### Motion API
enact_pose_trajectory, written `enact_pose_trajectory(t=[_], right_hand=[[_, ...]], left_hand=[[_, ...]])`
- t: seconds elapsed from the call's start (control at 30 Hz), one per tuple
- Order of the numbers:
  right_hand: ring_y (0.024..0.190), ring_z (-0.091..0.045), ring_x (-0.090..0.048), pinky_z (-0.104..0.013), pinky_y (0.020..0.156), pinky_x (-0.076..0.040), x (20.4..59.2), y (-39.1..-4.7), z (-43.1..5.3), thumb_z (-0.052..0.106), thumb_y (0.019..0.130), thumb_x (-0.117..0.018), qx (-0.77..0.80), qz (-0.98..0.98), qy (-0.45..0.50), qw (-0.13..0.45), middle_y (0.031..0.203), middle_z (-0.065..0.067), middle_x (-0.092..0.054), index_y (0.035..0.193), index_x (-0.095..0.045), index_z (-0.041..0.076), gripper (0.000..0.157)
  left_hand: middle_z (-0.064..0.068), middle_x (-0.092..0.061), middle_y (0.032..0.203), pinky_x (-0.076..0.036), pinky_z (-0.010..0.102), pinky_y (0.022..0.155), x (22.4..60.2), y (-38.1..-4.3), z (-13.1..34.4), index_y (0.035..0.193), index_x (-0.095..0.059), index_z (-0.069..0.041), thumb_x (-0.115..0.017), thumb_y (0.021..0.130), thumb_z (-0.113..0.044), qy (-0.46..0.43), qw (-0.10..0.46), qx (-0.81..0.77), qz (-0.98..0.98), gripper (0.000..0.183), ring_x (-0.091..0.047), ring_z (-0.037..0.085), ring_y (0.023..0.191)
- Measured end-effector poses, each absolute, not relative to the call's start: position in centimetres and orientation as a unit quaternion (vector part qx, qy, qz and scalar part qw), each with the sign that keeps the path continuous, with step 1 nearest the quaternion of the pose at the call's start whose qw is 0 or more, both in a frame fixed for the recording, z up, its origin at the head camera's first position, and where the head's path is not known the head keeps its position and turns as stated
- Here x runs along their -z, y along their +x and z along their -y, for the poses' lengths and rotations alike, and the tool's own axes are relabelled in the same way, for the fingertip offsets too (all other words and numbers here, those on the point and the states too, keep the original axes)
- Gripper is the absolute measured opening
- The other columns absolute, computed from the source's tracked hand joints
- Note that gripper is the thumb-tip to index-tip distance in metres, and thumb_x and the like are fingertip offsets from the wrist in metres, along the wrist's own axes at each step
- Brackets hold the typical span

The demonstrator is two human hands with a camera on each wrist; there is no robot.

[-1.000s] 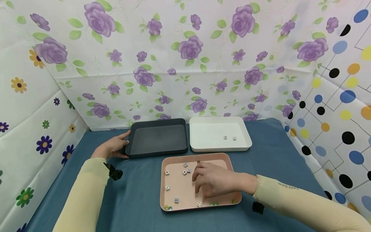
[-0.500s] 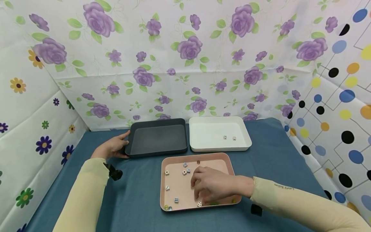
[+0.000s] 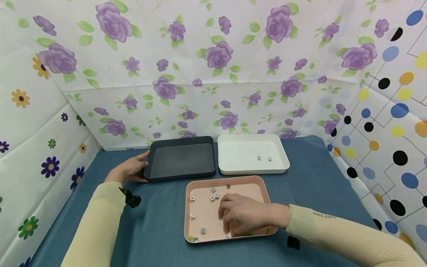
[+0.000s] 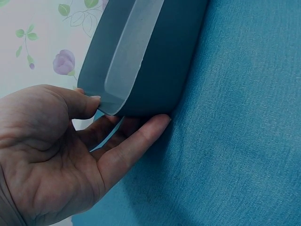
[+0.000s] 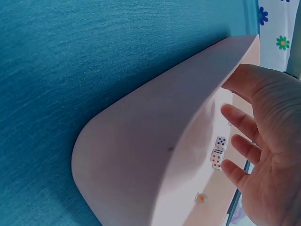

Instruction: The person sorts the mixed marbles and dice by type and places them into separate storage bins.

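Observation:
My left hand (image 3: 128, 170) holds the near left end of a dark grey tray (image 3: 181, 177), its thumb on the rim and fingers against the outer wall in the left wrist view (image 4: 70, 155). Inside a pink tray (image 3: 186, 218), my right hand (image 3: 245, 215) reaches down with bent fingers. Its fingertips are right at a white die (image 3: 229, 235) by the front wall; whether they pinch it I cannot tell. In the right wrist view the tray wall (image 5: 131, 141) hides those tips, and the other fingers (image 5: 242, 120) are loosely bent.
More dice (image 3: 203, 230) lie around the pink tray, with a brown bead (image 3: 228, 186) at the back and glassy beads (image 3: 191, 238) in the front left corner. Behind it, a white tray (image 3: 233, 171) bears two dice (image 3: 259, 158). Flowered cloth (image 3: 200, 92) rises behind the trays.
My right hand has come down and slightly toward the front wall, its fingertips closing in on the die, which has barely shifted left. The brown bead is now uncovered. The left hand stays put.

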State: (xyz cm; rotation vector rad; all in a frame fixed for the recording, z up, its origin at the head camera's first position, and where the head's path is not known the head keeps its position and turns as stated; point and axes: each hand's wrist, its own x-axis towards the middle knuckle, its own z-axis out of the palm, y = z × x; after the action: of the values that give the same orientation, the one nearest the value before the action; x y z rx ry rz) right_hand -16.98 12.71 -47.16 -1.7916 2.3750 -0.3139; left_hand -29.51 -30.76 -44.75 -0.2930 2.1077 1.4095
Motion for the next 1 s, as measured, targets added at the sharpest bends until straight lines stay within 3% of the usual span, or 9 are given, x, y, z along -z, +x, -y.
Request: enact_pose_trajectory(t=[0.5, 0.83, 1.0], right_hand=[[0.118, -0.01, -0.045, -0.029, 0.1, -0.044, 47.0, -17.1, -12.6, 0.031, 0.088, -0.085, 0.105, -0.787, -0.603, 0.08, 0.117, 0.013, -0.064, 0.093, -0.079, 0.038, 0.011], [0.122, -0.014, -0.047, -0.033, 0.109, -0.041, 45.6, -17.8, -13.2, 0.031, 0.09, -0.082, 0.119, -0.802, -0.584, 0.03, 0.118, 0.007, -0.066, 0.09, -0.078, 0.033, 0.004], [0.125, -0.015, -0.047, -0.03, 0.105, -0.044, 44.8, -17.9, -13.5, 0.032, 0.09, -0.081, 0.129, -0.809, -0.573, 0.012, 0.12, 0.008, -0.065, 0.089, -0.077, 0.032, 0.005]], left_hand=[[0.033, 0.008, 0.165, -0.06, 0.051, 0.085, 45.0, -29.6, 30.9, 0.162, 0.01, -0.038, -0.029, 0.114, -0.014, -0.11, 0.29, -0.53, -0.789, 0.066, -0.03, 0.051, 0.144], [0.034, 0.006, 0.165, -0.06, 0.05, 0.085, 44.9, -29.6, 31.0, 0.162, 0.01, -0.038, -0.029, 0.114, -0.014, -0.106, 0.292, -0.526, -0.791, 0.066, -0.033, 0.051, 0.142], [0.034, 0.007, 0.165, -0.06, 0.05, 0.085, 44.8, -29.5, 30.9, 0.162, 0.01, -0.038, -0.03, 0.114, -0.014, -0.105, 0.293, -0.526, -0.791, 0.066, -0.033, 0.051, 0.142]])
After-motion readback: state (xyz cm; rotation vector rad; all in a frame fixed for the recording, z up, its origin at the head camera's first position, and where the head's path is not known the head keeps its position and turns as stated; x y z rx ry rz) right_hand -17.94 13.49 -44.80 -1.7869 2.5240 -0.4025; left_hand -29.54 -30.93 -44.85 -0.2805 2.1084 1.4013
